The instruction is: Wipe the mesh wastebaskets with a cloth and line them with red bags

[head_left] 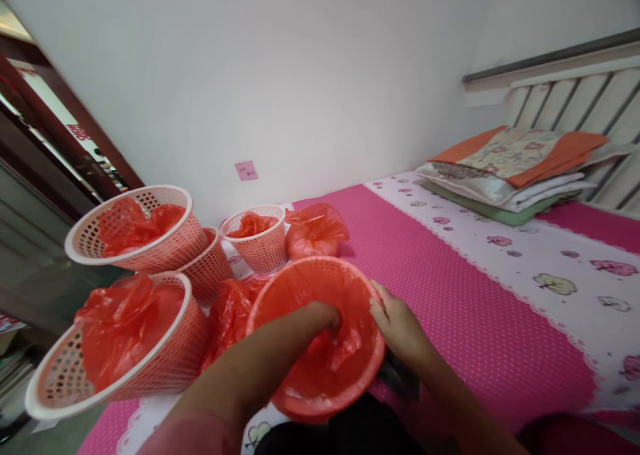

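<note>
A round basket [379, 358] stands close in front of me, lined with a red plastic bag [305, 280]. My left hand [329, 318] reaches down inside, against the bag, with its fingers mostly hidden. At the right side of the rim, my right hand [400, 325] grips the basket, fingers over the edge. Crumpled red plastic [231, 312] lies just left of this basket. Behind it sits a puffed red bag [315, 232]. A dark object [400, 377], too unclear to name, is below my right hand.
Pink lattice baskets holding red bags stand at left: one front [187, 348], one raised behind [173, 242], a small one [265, 250] near the wall. Another basket [210, 268] is partly hidden. Folded cushions and cloths [520, 158] lie right on the pink dotted bedcover [450, 302], beside a radiator [575, 102].
</note>
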The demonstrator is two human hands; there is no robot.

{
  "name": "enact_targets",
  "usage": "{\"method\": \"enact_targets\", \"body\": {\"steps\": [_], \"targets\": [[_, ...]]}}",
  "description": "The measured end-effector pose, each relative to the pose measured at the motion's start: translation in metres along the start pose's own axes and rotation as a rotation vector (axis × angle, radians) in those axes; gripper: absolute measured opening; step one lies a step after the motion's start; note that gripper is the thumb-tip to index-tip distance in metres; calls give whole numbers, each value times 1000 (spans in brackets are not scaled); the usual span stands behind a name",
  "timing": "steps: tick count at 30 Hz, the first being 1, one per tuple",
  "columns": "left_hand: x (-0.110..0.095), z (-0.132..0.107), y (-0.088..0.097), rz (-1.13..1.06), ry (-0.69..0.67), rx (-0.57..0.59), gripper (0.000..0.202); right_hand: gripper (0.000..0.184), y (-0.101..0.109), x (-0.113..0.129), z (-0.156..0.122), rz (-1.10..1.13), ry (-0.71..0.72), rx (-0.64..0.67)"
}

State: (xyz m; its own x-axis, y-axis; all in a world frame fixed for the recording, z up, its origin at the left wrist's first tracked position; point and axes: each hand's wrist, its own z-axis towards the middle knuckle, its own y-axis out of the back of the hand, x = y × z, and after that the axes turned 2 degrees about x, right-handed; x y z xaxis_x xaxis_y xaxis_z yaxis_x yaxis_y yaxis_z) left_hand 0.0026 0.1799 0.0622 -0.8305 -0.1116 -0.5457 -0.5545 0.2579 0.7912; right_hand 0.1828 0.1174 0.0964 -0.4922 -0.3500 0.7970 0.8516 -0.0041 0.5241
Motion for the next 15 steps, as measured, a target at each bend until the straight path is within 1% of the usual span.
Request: {"method": "enact_targets", "body": {"steps": [2, 3, 4, 6, 7, 8, 9, 10, 11, 12, 13, 14, 15], "targets": [[-14, -13, 34, 20, -70, 35, 34, 54, 1, -3, 1, 16, 0, -16], [-19, -26, 52, 28, -113, 35, 34, 53, 2, -4, 1, 32, -5, -18], [-23, -42, 70, 33, -161, 18, 37, 53, 2, -4, 0, 55, -12, -17], [-25, -84, 100, 22, -247, -60, 53, 54, 3, -4, -4, 111, -19, -19], [-22, -107, 109, -1, -293, -157, 55, 54, 2, -4, -7, 138, -16, -24], [-17, -131, 113, -68, -361, -393, 52, 54, 2, -5, -10, 161, -14, -33], [-10, -154, 111, -120, -392, -619, 51, 55, 0, -5, -12, 179, -16, -46], [-2, -175, 104, -171, -363, -825, 49, 55, -1, -6, -15, 190, -24, -60], [8, -194, 91, -219, -288, -993, 50, 55, -3, -6, -17, 195, -37, -75], [19, -210, 74, -271, -207, -1104, 51, 56, -5, -7, -19, 195, -54, -90], [30, -222, 54, -329, -128, -1159, 54, 56, -6, -7, -20, 192, -70, -104], [40, -231, 34, -395, -54, -1190, 57, 57, -8, -8, -20, 189, -82, -113], [49, -238, 14, -465, 17, -1178, 60, 57, -9, -8, -20, 187, -88, -117]]}}
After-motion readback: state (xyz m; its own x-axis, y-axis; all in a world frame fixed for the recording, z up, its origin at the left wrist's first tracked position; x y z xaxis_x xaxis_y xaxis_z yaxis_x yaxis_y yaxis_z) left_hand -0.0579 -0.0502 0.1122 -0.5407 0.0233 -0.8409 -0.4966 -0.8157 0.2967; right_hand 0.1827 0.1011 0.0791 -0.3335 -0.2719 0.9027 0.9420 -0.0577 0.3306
